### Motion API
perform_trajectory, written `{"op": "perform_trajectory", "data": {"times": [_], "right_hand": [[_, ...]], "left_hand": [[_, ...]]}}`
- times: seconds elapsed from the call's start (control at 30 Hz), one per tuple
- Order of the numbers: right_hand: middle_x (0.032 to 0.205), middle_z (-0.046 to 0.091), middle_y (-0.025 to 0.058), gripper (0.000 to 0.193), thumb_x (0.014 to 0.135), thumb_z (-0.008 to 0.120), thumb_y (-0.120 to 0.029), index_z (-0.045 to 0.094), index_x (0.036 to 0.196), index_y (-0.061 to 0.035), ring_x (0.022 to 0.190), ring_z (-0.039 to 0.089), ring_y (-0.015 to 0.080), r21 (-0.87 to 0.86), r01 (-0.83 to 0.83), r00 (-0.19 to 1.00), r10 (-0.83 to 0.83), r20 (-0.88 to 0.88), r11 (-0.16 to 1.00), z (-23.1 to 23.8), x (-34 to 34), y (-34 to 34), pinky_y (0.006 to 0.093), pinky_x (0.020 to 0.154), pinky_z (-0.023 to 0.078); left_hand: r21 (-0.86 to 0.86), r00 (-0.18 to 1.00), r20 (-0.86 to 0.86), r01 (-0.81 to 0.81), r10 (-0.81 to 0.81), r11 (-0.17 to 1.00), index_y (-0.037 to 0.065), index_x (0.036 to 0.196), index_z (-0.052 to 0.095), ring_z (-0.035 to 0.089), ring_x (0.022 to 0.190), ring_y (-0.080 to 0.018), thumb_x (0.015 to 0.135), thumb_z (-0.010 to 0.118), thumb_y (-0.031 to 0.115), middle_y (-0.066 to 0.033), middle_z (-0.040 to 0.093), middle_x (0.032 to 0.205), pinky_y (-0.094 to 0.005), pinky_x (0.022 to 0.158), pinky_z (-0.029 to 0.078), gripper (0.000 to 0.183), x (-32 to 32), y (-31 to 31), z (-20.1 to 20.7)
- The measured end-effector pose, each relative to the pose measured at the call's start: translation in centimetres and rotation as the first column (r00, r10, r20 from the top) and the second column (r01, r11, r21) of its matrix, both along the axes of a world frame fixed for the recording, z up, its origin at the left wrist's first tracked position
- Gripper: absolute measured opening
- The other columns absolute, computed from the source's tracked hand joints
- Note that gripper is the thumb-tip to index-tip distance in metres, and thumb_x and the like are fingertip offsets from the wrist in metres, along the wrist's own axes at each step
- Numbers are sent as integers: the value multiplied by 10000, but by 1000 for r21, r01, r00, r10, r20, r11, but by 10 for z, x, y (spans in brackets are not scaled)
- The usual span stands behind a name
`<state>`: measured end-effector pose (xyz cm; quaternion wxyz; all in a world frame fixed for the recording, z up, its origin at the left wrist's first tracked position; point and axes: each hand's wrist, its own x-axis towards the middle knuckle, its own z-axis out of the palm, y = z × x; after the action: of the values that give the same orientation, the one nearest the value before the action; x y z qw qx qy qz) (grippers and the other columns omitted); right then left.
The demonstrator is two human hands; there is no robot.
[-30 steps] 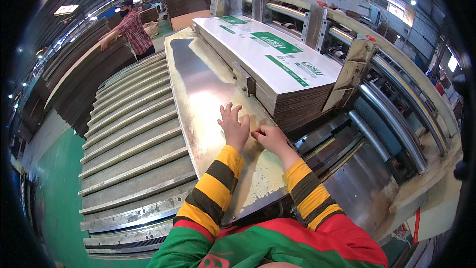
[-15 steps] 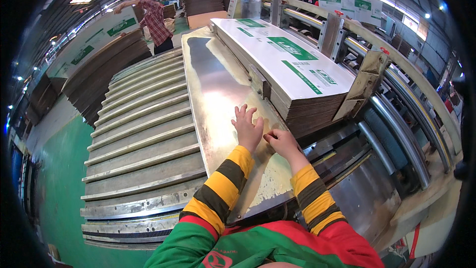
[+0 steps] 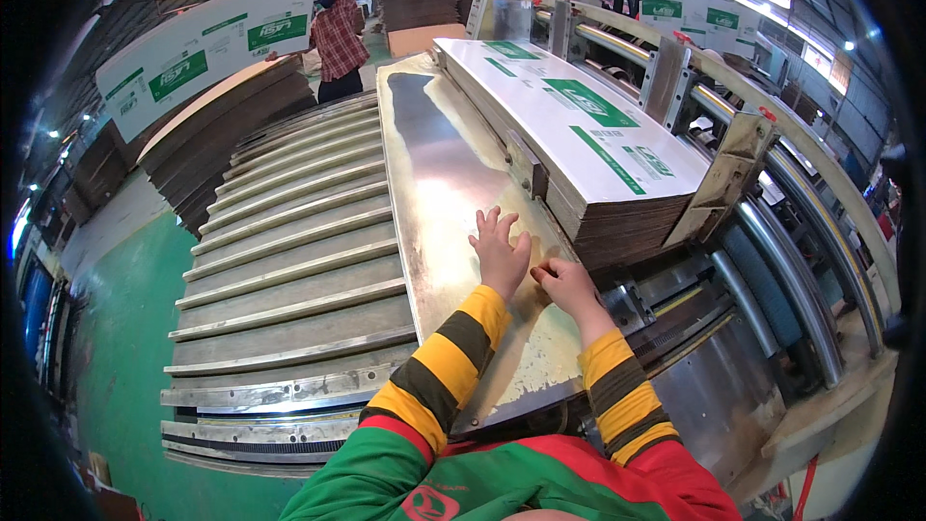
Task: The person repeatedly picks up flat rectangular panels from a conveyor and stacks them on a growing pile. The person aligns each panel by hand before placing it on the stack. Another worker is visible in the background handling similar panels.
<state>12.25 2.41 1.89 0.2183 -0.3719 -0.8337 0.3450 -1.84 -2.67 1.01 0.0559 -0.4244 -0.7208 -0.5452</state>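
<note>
Now the right hand (image 3: 567, 289) curls, its grip impossible to tell, the left hand (image 3: 503, 257) spreads wide over the metal plate (image 3: 453, 174), and beyond, the printed stack (image 3: 584, 125) sits already piled beside the rollers (image 3: 789, 280), not yet in hand.

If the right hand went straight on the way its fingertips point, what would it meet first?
Probably the left hand, on its thumb side: the right hand, fingers curled, points toward it across the metal plate. Depth is unclear, so it might pass above or below.
</note>
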Motion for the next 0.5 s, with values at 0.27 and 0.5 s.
{"op": "perform_trajectory", "data": {"times": [0.27, 0.5], "right_hand": [[800, 700, 118, 324, 837, 668, -404, 722, 913, -94, 764, 676, 288, 38, -29, 998, 31, -53, 999, -3, 1, 1, 376, 690, 511], [798, 697, 112, 303, 834, 667, -398, 724, 903, -109, 749, 671, 280, 32, -29, 999, 30, -39, 999, -1, 4, 0, 379, 680, 507]], "left_hand": [[60, 995, 79, -58, 54, 996, 94, 1203, 582, 253, 1409, -428, 831, 600, 242, -179, 425, 1433, -680, 1073, 179, 401, -12, 1, -3], [306, 969, 247, -74, -4, 949, 1, 1226, 518, 380, 1337, -387, 818, 622, 166, -225, 460, 1382, -461, 1099, 302, 452, -28, -3, 3]]}}
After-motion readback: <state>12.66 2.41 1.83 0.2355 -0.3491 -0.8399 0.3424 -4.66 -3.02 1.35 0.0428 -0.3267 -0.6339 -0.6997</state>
